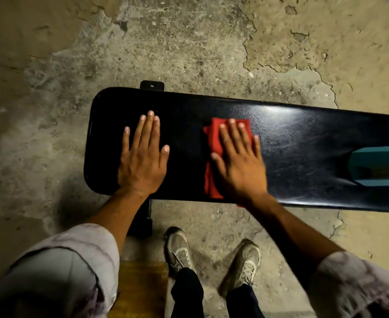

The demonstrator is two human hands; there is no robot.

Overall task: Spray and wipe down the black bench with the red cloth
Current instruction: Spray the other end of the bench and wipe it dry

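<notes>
The black padded bench (pixel 303 143) runs from centre-left to the right edge, its surface shiny. My left hand (pixel 143 157) lies flat on the bench's left end, fingers spread, holding nothing. My right hand (pixel 239 161) presses flat on the folded red cloth (pixel 214 143), which lies on the bench's middle. Most of the cloth is hidden under the palm. No spray bottle is visible.
A teal object (pixel 379 166) rests on the bench at the right edge. The bench's black foot (pixel 152 85) sticks out behind it and a leg (pixel 143 223) below. My two shoes (pixel 211 260) stand on the cracked concrete floor (pixel 189 42). A yellowish wooden piece (pixel 140 288) lies bottom centre.
</notes>
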